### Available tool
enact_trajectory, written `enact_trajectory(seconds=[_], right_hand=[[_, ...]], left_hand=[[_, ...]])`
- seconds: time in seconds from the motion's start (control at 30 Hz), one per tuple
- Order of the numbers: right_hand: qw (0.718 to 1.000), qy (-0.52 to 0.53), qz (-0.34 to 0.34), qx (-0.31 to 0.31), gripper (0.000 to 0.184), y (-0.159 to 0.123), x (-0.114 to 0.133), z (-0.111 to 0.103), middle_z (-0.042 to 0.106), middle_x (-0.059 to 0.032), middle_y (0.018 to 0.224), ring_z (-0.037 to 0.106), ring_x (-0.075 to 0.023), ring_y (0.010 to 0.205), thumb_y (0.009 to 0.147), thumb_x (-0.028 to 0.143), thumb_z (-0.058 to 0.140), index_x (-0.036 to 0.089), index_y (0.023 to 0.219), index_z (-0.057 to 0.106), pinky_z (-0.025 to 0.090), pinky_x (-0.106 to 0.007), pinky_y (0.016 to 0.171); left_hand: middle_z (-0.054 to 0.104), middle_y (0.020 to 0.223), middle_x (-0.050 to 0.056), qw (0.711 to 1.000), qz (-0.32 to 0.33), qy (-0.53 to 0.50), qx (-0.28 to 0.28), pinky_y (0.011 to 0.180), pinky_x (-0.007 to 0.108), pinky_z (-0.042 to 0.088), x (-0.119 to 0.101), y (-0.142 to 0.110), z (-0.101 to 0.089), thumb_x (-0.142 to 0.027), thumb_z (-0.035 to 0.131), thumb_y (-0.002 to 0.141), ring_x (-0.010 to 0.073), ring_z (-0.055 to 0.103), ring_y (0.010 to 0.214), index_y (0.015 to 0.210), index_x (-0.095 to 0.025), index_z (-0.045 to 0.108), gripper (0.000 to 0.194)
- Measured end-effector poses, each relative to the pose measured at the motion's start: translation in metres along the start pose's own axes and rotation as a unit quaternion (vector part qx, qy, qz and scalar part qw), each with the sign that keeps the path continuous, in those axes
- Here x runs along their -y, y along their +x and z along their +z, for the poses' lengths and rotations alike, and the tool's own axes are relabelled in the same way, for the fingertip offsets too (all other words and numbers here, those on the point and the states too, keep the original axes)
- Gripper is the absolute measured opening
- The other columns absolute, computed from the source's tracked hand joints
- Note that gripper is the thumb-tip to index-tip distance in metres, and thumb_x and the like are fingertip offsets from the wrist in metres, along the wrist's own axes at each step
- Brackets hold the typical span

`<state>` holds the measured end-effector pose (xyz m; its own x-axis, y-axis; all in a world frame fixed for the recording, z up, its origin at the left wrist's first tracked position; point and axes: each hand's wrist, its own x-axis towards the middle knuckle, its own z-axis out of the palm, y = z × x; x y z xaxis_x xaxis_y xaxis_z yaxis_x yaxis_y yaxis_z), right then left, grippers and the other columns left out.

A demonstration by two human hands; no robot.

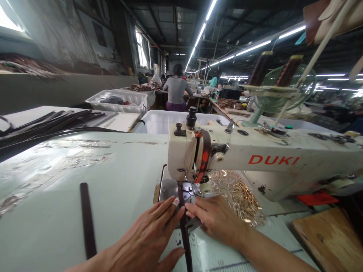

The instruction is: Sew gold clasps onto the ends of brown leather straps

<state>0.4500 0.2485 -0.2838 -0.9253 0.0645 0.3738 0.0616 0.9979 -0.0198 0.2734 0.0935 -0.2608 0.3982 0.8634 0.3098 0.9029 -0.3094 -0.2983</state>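
You're feeding the strap into the machine, it seems: left hand flat, right hand curled, grip unclear; next calls for straight guiding.

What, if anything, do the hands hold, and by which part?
The dark strap, at both edges near the sewing machine head: left hand one side, right hand the other. Pinched or merely guided, I can't tell.

A person's left hand and right hand flank a dark strap at a sewing machine; a second strap lies left.
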Motion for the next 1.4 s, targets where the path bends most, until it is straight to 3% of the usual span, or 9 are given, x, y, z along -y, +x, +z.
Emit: enact_trajectory(seconds=[1.07, 1.23, 1.4], right_hand=[[1.0, -0.016, 0.001, 0.015, 0.028, -0.0002, 0.0004, -0.001, 0.059, -0.0001, 0.079, 0.057, -0.0178, 0.064, 0.105, 0.026, 0.034, 0.017, 0.112, 0.059, 0.034, -0.032, 0.054], [1.0, -0.009, 0.003, 0.012, 0.025, -0.0003, 0.0007, -0.002, 0.059, -0.0004, 0.08, 0.057, -0.0179, 0.063, 0.103, 0.025, 0.038, 0.017, 0.113, 0.059, 0.034, -0.032, 0.054], [1.0, -0.007, 0.0, 0.012, 0.022, 0.0, 0.0008, -0.002, 0.06, -0.0012, 0.078, 0.058, -0.018, 0.063, 0.102, 0.024, 0.042, 0.016, 0.112, 0.06, 0.035, -0.031, 0.054]], left_hand=[[0.061, 0.124, 0.012, 0.998, 0.018, 0.05, -0.017, 0.076, 0.03, 0.061, 0.0021, 0.002, -0.0001, -0.05, 0.061, 0.081, 0.0279, 0.066, 0.105, 0.122, -0.009, 0.063, 0.059], [0.062, 0.123, 0.012, 0.999, 0.016, 0.042, -0.013, 0.078, 0.03, 0.061, 0.0023, 0.007, -0.0067, -0.045, 0.065, 0.078, 0.0278, 0.066, 0.106, 0.122, -0.007, 0.063, 0.058], [0.06, 0.127, 0.013, 1.0, 0.006, 0.004, -0.009, 0.087, 0.032, 0.057, 0.0018, 0.0007, -0.0007, -0.046, 0.066, 0.079, 0.0272, 0.062, 0.112, 0.127, -0.009, 0.058, 0.061]])
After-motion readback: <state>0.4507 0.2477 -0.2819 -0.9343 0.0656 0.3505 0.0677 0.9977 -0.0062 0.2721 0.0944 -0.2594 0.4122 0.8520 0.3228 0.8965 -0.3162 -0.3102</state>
